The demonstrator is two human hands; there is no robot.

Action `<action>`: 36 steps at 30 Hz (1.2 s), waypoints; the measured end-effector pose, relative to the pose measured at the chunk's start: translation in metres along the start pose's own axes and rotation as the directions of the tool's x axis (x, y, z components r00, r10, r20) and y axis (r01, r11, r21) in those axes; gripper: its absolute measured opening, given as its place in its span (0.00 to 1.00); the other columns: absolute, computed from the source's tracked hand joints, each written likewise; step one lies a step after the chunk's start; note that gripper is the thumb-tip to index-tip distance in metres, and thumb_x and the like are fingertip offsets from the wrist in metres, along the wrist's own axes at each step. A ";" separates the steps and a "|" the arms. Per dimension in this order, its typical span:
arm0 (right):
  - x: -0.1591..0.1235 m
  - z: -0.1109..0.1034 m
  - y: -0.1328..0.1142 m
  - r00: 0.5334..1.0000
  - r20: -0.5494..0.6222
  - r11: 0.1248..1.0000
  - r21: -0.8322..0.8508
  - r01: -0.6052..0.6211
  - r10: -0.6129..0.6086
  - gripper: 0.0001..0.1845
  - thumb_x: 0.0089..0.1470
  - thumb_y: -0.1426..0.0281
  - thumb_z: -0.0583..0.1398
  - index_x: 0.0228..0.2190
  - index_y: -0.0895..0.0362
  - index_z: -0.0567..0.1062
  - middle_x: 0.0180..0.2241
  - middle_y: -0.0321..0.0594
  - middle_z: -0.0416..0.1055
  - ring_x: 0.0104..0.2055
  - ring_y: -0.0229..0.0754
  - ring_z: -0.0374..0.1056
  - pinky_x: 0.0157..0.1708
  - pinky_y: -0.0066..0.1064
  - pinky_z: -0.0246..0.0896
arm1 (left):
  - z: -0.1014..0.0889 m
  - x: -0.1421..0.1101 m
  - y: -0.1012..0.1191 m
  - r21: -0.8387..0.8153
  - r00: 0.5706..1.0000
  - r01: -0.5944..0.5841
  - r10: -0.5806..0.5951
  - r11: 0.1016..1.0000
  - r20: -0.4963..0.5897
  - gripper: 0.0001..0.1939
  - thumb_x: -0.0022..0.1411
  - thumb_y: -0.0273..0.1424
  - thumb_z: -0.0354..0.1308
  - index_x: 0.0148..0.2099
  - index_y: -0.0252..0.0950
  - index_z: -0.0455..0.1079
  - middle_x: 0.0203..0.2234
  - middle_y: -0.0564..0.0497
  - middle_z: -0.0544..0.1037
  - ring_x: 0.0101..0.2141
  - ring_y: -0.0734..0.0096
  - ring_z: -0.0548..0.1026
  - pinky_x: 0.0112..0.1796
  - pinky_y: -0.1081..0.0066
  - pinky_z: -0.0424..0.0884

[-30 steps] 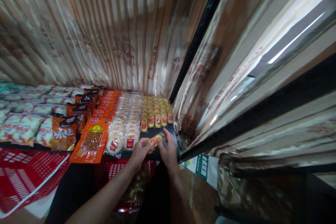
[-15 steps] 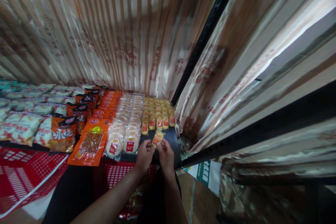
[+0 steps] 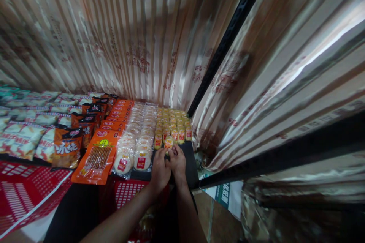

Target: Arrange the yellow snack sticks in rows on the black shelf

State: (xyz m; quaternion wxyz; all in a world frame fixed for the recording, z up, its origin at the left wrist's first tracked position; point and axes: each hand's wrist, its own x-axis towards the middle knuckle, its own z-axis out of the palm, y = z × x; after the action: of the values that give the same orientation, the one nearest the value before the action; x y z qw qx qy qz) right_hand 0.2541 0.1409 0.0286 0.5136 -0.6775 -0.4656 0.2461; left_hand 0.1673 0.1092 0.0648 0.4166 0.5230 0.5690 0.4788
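Stubby yellow plastic-wrapped snack (image 3: 168, 142) moved nearer matching yellow packets (image 3: 181, 134); left hand (image 3: 160, 168) and right hand (image 3: 178, 162) pinched it; light pressure suited.

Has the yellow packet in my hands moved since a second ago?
Yes: the held packet has moved forward, away from you, judged against the rows of yellow packets on the black shelf; it is now closer to their front.

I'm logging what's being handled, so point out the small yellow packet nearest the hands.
It's the small yellow packet whose near end meets the left hand and right hand; the rest sit untouched in the yellow rows.
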 end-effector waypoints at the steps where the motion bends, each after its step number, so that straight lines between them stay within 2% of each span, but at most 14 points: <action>1: 0.001 0.001 -0.002 1.000 0.009 1.000 0.011 0.000 0.000 0.21 0.47 0.60 0.56 0.40 0.59 0.74 0.35 0.44 0.72 0.33 0.41 0.70 0.37 0.33 0.67 | 0.000 0.001 0.001 0.010 1.000 0.007 -0.008 1.000 0.005 0.25 0.46 0.17 0.49 0.47 0.34 0.69 0.50 0.43 0.68 0.54 0.62 0.63 0.58 0.64 0.54; 4: 0.004 0.004 -0.005 0.999 0.033 0.998 0.069 -0.002 0.000 0.20 0.47 0.61 0.56 0.41 0.58 0.71 0.34 0.43 0.73 0.34 0.41 0.70 0.37 0.33 0.67 | 0.000 0.004 0.002 0.007 1.000 0.027 -0.027 1.000 0.000 0.25 0.46 0.17 0.48 0.47 0.36 0.69 0.49 0.44 0.68 0.54 0.63 0.64 0.58 0.64 0.54; 9: 0.004 0.008 -0.002 1.000 0.004 0.996 0.086 -0.007 0.007 0.15 0.46 0.61 0.57 0.35 0.56 0.69 0.33 0.42 0.74 0.34 0.42 0.71 0.38 0.34 0.67 | 0.001 0.008 0.000 -0.051 0.999 0.035 -0.036 0.998 -0.030 0.24 0.46 0.17 0.49 0.46 0.36 0.70 0.48 0.45 0.69 0.52 0.64 0.65 0.58 0.65 0.55; 15: 0.003 0.011 0.002 1.000 0.028 0.998 0.070 -0.002 0.000 0.14 0.48 0.61 0.56 0.35 0.56 0.69 0.34 0.43 0.73 0.35 0.42 0.71 0.39 0.35 0.66 | 0.003 0.013 -0.002 0.033 0.999 0.045 -0.045 0.998 -0.025 0.23 0.48 0.18 0.48 0.46 0.34 0.69 0.48 0.42 0.69 0.52 0.63 0.66 0.57 0.64 0.56; 20: 0.003 0.013 0.001 1.000 0.025 0.993 0.118 -0.005 0.002 0.15 0.49 0.62 0.55 0.37 0.57 0.69 0.36 0.44 0.72 0.38 0.42 0.70 0.42 0.36 0.66 | 0.006 0.015 -0.006 0.027 1.000 0.024 -0.024 0.999 -0.012 0.23 0.50 0.19 0.47 0.49 0.32 0.68 0.50 0.40 0.68 0.53 0.62 0.65 0.57 0.65 0.56; 25: -0.001 0.011 -0.004 0.998 -0.049 0.999 -0.026 0.031 -0.032 0.14 0.49 0.62 0.56 0.36 0.56 0.71 0.38 0.44 0.68 0.37 0.41 0.68 0.39 0.33 0.66 | 0.005 0.015 -0.009 0.000 0.998 0.054 -0.054 0.999 -0.010 0.21 0.50 0.20 0.49 0.48 0.33 0.69 0.51 0.41 0.68 0.54 0.62 0.64 0.58 0.65 0.54; 29: -0.003 0.010 -0.008 0.997 -0.054 0.990 -0.134 0.047 -0.055 0.14 0.49 0.62 0.55 0.37 0.56 0.71 0.35 0.43 0.68 0.33 0.42 0.66 0.36 0.33 0.65 | 0.003 0.014 -0.010 0.018 1.000 0.010 -0.010 1.000 -0.004 0.19 0.54 0.24 0.49 0.48 0.33 0.69 0.51 0.41 0.68 0.54 0.62 0.64 0.58 0.64 0.54; 32: -0.002 0.011 -0.009 0.999 -0.020 0.995 -0.098 0.034 -0.036 0.14 0.50 0.61 0.54 0.36 0.56 0.70 0.35 0.43 0.67 0.31 0.41 0.66 0.32 0.31 0.65 | 0.002 0.013 -0.010 0.041 1.000 -0.005 0.005 0.999 0.000 0.19 0.56 0.26 0.48 0.50 0.34 0.68 0.53 0.42 0.67 0.55 0.63 0.64 0.58 0.64 0.55; 36: 0.000 0.012 -0.007 1.000 -0.023 0.998 -0.060 0.019 -0.021 0.13 0.49 0.62 0.54 0.34 0.56 0.69 0.35 0.43 0.66 0.30 0.40 0.65 0.33 0.32 0.66 | 0.004 0.013 -0.008 0.126 0.999 -0.001 -0.004 0.992 0.035 0.20 0.60 0.29 0.45 0.52 0.31 0.66 0.55 0.40 0.65 0.56 0.63 0.63 0.59 0.62 0.54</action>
State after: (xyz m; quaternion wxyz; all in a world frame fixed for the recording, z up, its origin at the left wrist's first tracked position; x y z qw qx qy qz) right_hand 0.2421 0.1469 0.0307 0.5010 -0.6908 -0.4734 0.2186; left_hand 0.1686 0.1224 0.0567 0.3928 0.5561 0.5912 0.4324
